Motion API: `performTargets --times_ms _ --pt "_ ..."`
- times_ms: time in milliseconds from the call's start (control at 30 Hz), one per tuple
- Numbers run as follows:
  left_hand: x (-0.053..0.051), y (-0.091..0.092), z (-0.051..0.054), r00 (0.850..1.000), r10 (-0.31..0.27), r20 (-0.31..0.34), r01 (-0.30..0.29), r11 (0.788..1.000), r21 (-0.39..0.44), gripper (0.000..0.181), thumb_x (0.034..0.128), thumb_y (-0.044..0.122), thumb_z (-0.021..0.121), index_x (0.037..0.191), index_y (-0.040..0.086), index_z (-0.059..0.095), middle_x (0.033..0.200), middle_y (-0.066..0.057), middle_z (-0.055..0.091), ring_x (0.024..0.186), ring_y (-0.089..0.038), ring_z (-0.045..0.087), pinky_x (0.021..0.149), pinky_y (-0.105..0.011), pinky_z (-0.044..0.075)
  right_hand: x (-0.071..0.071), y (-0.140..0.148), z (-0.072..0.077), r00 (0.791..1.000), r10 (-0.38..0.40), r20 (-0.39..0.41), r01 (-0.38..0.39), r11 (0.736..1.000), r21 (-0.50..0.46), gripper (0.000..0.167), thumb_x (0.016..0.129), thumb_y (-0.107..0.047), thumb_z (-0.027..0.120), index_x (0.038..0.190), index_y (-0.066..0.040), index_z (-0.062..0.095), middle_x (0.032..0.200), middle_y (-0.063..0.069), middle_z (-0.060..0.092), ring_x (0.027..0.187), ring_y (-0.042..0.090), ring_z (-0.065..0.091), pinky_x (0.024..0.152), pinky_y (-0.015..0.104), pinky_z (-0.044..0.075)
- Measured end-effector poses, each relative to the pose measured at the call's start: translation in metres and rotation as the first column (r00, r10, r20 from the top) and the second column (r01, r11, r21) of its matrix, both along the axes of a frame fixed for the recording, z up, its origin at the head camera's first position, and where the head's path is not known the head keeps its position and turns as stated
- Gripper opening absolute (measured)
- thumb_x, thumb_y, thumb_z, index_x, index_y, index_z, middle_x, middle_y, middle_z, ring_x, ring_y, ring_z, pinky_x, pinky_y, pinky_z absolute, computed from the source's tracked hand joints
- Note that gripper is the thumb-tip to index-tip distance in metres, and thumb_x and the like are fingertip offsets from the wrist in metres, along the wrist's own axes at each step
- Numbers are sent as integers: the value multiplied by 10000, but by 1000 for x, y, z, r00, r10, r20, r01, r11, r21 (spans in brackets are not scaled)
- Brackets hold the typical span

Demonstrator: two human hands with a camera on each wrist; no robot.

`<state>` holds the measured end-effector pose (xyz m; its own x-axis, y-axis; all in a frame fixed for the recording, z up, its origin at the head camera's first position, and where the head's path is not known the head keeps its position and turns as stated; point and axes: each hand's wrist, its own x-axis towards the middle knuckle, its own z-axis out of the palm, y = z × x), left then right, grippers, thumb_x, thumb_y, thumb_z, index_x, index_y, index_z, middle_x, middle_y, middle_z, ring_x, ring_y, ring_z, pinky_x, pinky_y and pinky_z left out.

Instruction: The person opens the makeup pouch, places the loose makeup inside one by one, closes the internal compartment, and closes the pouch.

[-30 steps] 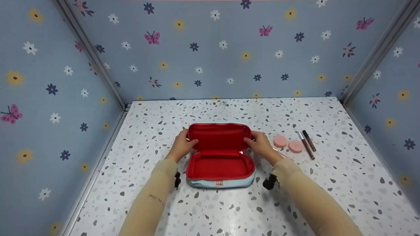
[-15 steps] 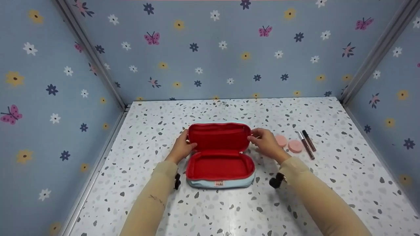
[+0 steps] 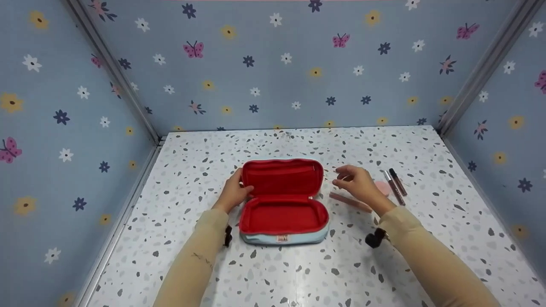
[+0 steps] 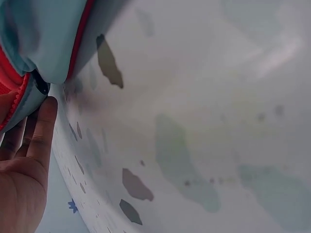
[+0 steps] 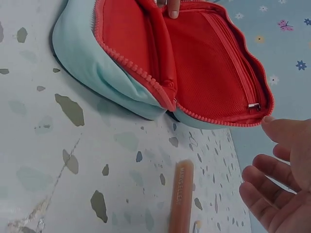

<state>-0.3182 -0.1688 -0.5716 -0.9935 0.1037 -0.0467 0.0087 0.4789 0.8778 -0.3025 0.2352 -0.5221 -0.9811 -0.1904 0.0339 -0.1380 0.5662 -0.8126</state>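
Pouch (image 3: pixel 283 215) lies unzipped before us on the counter (image 3: pixel 294 277), pale blue outside and bright red within, a toothed zip (image 5: pixel 136 69) around its rims, a small label (image 3: pixel 282 238) on its front and a mesh pocket (image 5: pixel 209 82) inside the raised lid (image 3: pixel 281 181). We see the left hand (image 3: pixel 232 191) gripping the lid's left edge, thumb inside, while the right hand (image 3: pixel 359 184) hangs just beside the opposite edge, its fingers loosely bent and holding nothing. Near that hand we find a pink tube (image 3: pixel 350 202), a partly hidden pink disc (image 3: pixel 383 188) and two slim tubes (image 3: pixel 394 187).
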Motion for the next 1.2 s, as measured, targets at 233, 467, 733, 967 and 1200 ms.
performTargets --times_ms 233,467,733,967,1200 --pt "2 1 0 1000 9 -1 -9 1000 -2 478 1018 -31 673 1461 89 541 1336 -197 679 1007 -288 701 779 -320 632 10 14 -2 999 8 -31 -7 1000 29 418 982 -75 796 1355 74 678 1178 282 760 1079 379 738 951 384 605" --pt "2 1 -1 1000 -11 -12 11 1000 -6 455 1014 -38 679 1437 71 549 1325 -198 690 1012 -294 717 798 -339 643 20 23 -5 999 16 -36 -13 997 77 450 965 -96 821 1359 69 678 1188 302 735 1072 382 724 979 485 599" --pt "1 2 1 1000 -17 -12 17 1000 -14 455 1019 -24 678 1440 81 542 1338 -178 691 1010 -268 701 825 -330 626 23 35 -17 997 44 -57 -35 988 148 462 914 -81 858 1322 72 704 1094 244 720 1001 343 692 902 421 572" --pt "2 3 1 1000 -23 -21 24 999 22 461 1007 -53 672 1436 57 542 1299 -200 684 989 -274 709 796 -334 649 30 45 -26 996 69 -61 -56 980 188 440 892 -120 898 1278 26 744 1104 200 739 967 308 674 866 385 573" --pt "3 2 2 999 -26 -36 28 999 34 438 1010 -60 662 1418 49 550 1279 -203 682 971 -272 702 784 -351 658 28 54 -31 991 127 -36 -116 967 226 515 874 -75 882 1325 93 699 1086 221 752 975 328 708 872 425 596"
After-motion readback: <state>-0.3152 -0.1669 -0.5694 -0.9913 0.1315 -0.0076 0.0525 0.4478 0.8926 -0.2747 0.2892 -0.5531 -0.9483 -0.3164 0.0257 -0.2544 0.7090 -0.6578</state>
